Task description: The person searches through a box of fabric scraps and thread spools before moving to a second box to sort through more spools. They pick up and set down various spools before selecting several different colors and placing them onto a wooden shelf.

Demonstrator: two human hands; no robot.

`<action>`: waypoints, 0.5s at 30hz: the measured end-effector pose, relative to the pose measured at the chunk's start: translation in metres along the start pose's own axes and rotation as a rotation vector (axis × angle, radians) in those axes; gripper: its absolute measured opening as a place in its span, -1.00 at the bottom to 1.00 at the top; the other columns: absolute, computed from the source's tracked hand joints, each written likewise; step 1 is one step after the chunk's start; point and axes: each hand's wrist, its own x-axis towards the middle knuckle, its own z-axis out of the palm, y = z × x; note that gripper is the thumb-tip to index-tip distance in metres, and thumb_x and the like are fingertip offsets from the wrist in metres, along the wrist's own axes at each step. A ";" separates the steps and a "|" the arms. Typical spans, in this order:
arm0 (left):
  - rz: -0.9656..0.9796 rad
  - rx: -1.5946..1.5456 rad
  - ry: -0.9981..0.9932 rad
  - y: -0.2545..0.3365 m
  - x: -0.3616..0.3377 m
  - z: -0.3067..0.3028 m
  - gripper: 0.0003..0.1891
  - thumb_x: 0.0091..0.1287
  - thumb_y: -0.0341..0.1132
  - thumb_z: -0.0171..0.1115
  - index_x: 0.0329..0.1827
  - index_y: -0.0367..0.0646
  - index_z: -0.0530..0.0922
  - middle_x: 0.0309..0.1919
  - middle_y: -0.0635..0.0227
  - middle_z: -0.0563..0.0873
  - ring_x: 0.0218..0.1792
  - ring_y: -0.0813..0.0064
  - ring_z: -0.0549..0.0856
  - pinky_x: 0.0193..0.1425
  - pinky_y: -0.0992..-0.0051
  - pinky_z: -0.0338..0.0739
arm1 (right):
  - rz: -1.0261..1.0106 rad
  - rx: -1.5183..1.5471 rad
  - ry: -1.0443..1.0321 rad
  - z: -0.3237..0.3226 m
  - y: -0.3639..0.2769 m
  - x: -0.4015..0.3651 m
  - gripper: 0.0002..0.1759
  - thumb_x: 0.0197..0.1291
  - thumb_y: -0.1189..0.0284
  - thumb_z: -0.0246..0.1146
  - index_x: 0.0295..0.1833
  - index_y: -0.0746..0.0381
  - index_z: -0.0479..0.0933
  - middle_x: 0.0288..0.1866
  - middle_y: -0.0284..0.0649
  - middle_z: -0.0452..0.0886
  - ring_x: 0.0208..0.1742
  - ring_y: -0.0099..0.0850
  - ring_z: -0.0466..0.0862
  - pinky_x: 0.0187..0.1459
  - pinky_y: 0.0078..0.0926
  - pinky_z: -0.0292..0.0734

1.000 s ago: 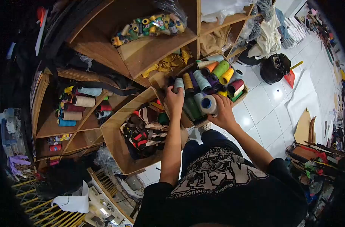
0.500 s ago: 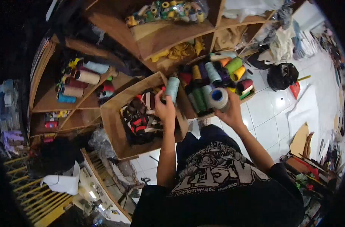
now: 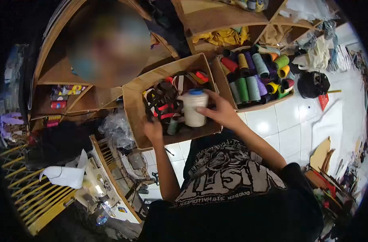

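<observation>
Head view: white thread cone gripped over open strap box

Right hand [image 3: 223,111] clamps white thread cone [image 3: 195,111], thumb across near side, remaining fingers partly hidden around the right side. Cone is roughly upright, blue end up, over the right part of the cardboard box [image 3: 132,109]. Cannot tell if it rests on anything inside.

Left hand [image 3: 153,131] is at the near left part of the same box, well apart from the right hand. Fingers mostly hidden; cannot tell if they are apart or closed on something. Greenish spool [image 3: 172,127] lies just right of it, contact unclear.

Box contents: tangled straps [image 3: 167,107], black, red and pale, left of and beyond the cone. Just beside, right and farther, a spool box [image 3: 266,105] is packed with cones, red, green, purple, pale blue, yellow.

Far side: wooden shelving [image 3: 216,18] with yellow cloth [image 3: 226,37]. Far left shelf partly blurred out. Near left: clear plastic bag [image 3: 117,131]. Right: white tiled floor [image 3: 288,121], black bag [image 3: 313,84] farther off.
</observation>
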 end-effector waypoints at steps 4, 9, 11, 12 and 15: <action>0.127 -0.034 0.214 0.008 0.031 -0.011 -0.61 0.16 -0.33 0.13 0.04 -0.35 0.47 -0.09 -0.13 0.59 -0.07 -0.05 0.60 0.08 0.17 0.47 | 0.091 -0.268 0.062 -0.014 0.022 0.011 -0.47 0.07 0.28 0.34 0.12 0.33 0.47 -0.13 0.00 0.64 -0.08 -0.27 0.67 -0.04 -0.39 0.54; 0.159 -0.042 0.116 0.046 0.061 -0.008 -0.57 0.13 -0.35 0.13 0.07 -0.36 0.46 -0.04 -0.09 0.58 -0.05 -0.01 0.61 0.11 0.23 0.46 | -0.010 -0.744 0.542 -0.096 0.070 0.054 -0.48 -0.04 0.30 0.36 0.05 0.28 0.45 -0.13 0.05 0.57 -0.07 -0.07 0.59 -0.06 -0.21 0.52; 0.229 -0.192 0.141 0.030 0.077 0.023 -0.57 0.12 -0.35 0.14 0.07 -0.34 0.46 -0.03 -0.09 0.58 -0.04 0.00 0.60 0.10 0.23 0.46 | 0.041 -1.053 0.558 -0.109 0.072 0.073 -0.38 -0.06 0.24 0.38 0.12 0.25 0.38 -0.07 0.03 0.51 -0.01 -0.05 0.54 -0.04 -0.19 0.52; 0.253 -0.281 0.164 0.028 0.079 0.035 -0.59 0.13 -0.35 0.14 0.05 -0.32 0.47 -0.05 -0.08 0.58 -0.01 0.00 0.58 0.09 0.24 0.46 | 0.081 -1.147 0.524 -0.110 0.073 0.079 -0.33 -0.06 0.22 0.37 0.17 0.23 0.34 -0.04 0.02 0.49 0.02 -0.05 0.52 -0.03 -0.19 0.52; 0.193 -0.303 0.059 0.057 0.065 0.032 -0.61 0.14 -0.37 0.14 0.05 -0.30 0.48 -0.10 -0.03 0.59 -0.03 0.04 0.59 0.06 0.25 0.47 | 0.162 -1.341 0.458 -0.105 0.085 0.088 -0.30 -0.04 0.17 0.34 0.18 0.26 0.29 0.01 0.01 0.46 0.06 -0.04 0.49 0.01 -0.17 0.52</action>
